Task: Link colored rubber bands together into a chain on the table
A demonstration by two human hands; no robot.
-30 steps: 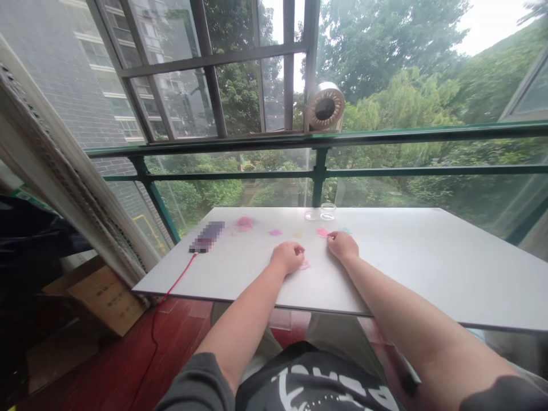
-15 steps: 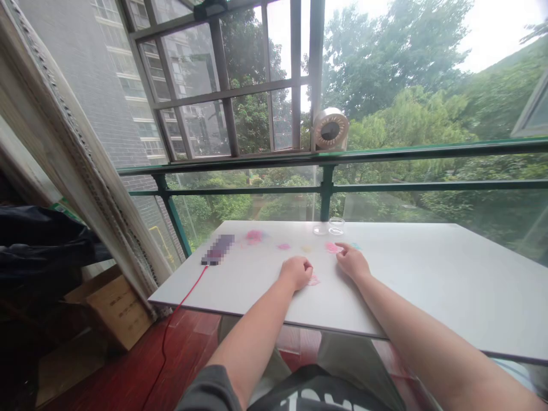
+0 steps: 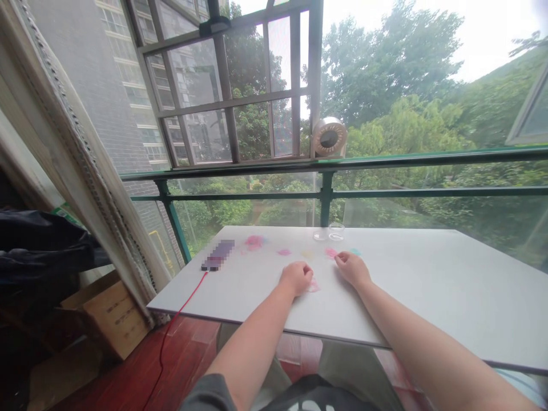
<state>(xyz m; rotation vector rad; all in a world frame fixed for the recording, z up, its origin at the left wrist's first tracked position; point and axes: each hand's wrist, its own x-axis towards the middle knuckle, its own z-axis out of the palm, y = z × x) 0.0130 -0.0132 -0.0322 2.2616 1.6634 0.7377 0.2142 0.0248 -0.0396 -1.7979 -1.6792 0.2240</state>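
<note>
My left hand (image 3: 297,278) rests on the white table (image 3: 449,285) with its fingers curled closed. Whatever lies between them is hidden or too small to name. A flat patch with pink markings (image 3: 314,285) shows beside and partly behind that hand. My right hand (image 3: 353,268) is closed, thumb and index finger together, at the edge of a small pink heap (image 3: 330,252). I cannot make out anything in the pinch. Beyond the hands lie a teal heap (image 3: 355,251), a pale yellow heap (image 3: 306,254) and a magenta heap (image 3: 283,252), their pieces too small to identify.
Clear round dishes (image 3: 336,233) stand at the table's back edge. A larger pink heap (image 3: 254,242) lies back left, near a blurred-out phone-like device (image 3: 219,255) with a red cable (image 3: 188,295). Behind are a green railing (image 3: 257,197) and a round fan-like object (image 3: 329,137).
My right hand's index finger, stretched out over the pink heap before, has drawn back and closed toward the thumb. My left hand stays in place. The view has tilted slightly upward.
</note>
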